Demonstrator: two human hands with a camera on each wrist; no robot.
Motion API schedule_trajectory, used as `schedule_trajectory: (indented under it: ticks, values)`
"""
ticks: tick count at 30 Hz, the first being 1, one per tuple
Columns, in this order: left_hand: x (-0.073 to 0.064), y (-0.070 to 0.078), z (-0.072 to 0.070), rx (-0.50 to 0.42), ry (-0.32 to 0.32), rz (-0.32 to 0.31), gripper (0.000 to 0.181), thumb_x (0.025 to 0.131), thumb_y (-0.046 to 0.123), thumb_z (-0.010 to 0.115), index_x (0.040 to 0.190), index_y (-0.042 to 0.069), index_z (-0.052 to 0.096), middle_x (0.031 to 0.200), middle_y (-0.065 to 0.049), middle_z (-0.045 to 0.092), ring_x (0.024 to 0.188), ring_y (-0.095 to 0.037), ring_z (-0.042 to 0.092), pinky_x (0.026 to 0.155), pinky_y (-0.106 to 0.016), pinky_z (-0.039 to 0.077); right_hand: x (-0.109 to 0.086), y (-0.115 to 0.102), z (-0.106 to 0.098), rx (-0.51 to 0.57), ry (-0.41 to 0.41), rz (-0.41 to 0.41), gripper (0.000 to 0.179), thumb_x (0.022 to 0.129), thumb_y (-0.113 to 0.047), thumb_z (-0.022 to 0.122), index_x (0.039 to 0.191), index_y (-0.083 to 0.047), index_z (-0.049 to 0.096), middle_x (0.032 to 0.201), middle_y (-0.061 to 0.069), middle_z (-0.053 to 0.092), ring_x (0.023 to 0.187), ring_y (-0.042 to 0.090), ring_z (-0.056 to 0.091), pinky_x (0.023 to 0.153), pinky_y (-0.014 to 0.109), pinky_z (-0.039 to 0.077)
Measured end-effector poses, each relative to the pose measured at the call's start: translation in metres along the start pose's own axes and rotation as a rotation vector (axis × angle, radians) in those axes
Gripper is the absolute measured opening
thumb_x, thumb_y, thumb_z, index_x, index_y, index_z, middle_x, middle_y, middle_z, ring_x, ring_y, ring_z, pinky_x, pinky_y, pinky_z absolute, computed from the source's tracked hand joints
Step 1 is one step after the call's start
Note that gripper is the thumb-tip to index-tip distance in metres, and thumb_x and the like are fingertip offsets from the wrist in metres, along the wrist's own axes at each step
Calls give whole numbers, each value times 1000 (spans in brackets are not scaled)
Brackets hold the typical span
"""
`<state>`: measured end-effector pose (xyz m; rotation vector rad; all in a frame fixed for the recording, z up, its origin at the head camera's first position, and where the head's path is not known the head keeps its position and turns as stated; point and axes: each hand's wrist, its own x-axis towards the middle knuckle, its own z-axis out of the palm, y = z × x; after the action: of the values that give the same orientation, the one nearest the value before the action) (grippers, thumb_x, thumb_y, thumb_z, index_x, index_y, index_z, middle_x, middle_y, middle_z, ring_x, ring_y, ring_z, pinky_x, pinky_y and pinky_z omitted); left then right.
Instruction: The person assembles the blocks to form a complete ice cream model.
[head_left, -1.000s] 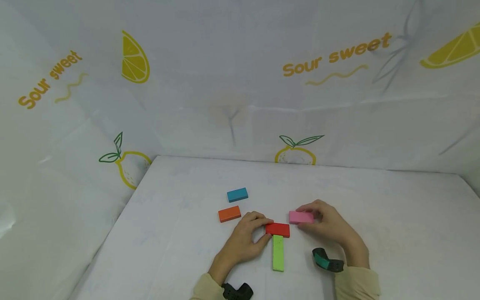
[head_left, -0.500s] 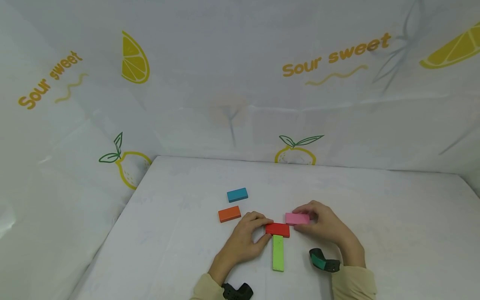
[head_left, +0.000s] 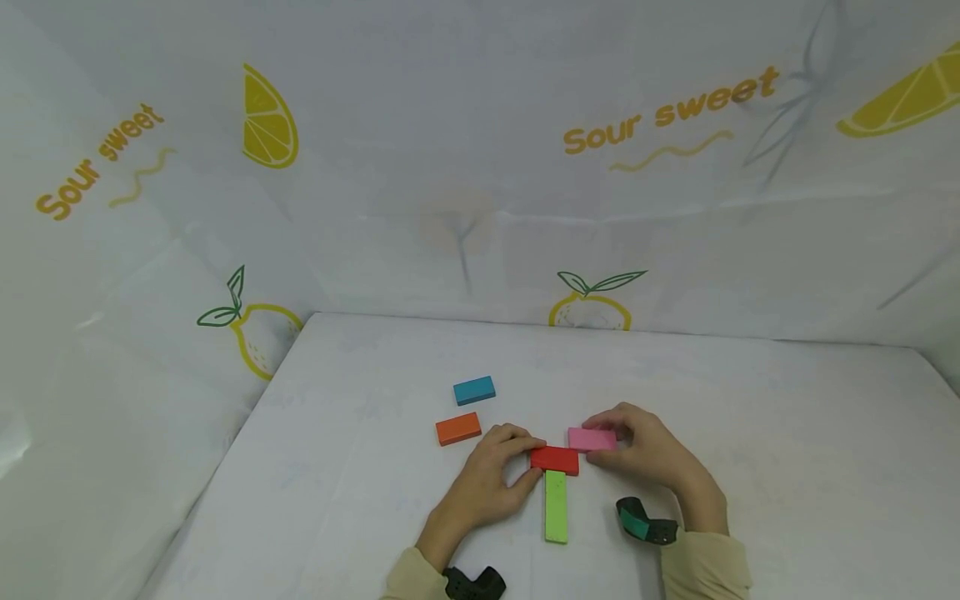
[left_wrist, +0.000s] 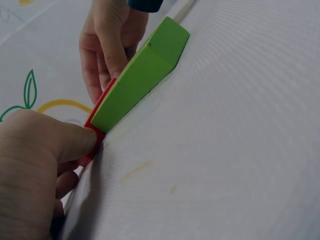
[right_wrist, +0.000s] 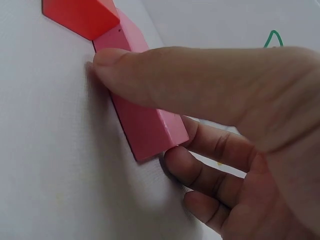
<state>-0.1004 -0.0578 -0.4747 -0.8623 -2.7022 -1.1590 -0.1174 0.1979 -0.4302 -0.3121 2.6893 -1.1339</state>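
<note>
My left hand (head_left: pixel 491 479) pinches the left end of a red block (head_left: pixel 555 460), thumb on its near side and fingers on its far side. A light green block (head_left: pixel 556 507) lies lengthwise toward me, its far end against the red block's near side. My right hand (head_left: pixel 648 446) pinches a pink block (head_left: pixel 591 439) by its right part. The pink block's left end meets the red block's far right corner. In the right wrist view, the thumb lies along the pink block's (right_wrist: pixel 142 127) near face, and the red block's (right_wrist: pixel 82 15) corner is against its far end.
An orange block (head_left: pixel 458 429) and a blue block (head_left: pixel 474 391) lie behind and left of my left hand on the white table (head_left: pixel 810 450). A white sheet printed with lemons (head_left: pixel 272 117) hangs behind the table. Dark devices (head_left: pixel 647 522) are strapped at both wrists.
My right hand has slid the pink block left and slightly toward me, up to the red block. My left hand, the red block and the green block stay where they were.
</note>
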Motion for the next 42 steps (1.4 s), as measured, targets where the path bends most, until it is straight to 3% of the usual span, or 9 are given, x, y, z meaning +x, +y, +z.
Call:
schedule_trajectory:
  ticks: [7, 17, 34, 42]
  values:
    - [0, 1, -1, -6, -5, -5, 30, 95, 18, 71, 125, 17, 72, 118, 6, 67, 110, -8, 60, 97, -25, 53, -9, 5, -14, -6, 11, 46, 49, 81, -30, 85, 125, -12, 72, 110, 6, 66, 99, 20, 55, 79, 28, 50]
    - [0, 2, -1, -32, -20, -47, 30, 95, 17, 70, 125, 17, 72, 118, 6, 67, 112, -8, 59, 100, -26, 52, -14, 16, -26, -6, 7, 101, 45, 85, -29, 82, 123, -8, 72, 100, 3, 68, 89, 16, 56, 72, 22, 47]
    - [-1, 0, -1, -11, -8, -8, 30, 95, 18, 71, 125, 18, 72, 118, 7, 67, 111, -8, 60, 98, -25, 53, -12, 13, -22, 6, -11, 33, 33, 84, -24, 82, 113, -8, 77, 92, 0, 68, 82, 9, 54, 70, 21, 46]
    - [-1, 0, -1, -14, -13, -12, 30, 95, 19, 70, 125, 18, 72, 118, 6, 67, 111, -8, 59, 98, -25, 53, -9, 10, -19, 4, -31, 24, 34, 85, -23, 81, 114, -6, 77, 91, 0, 68, 85, 13, 54, 70, 21, 46]
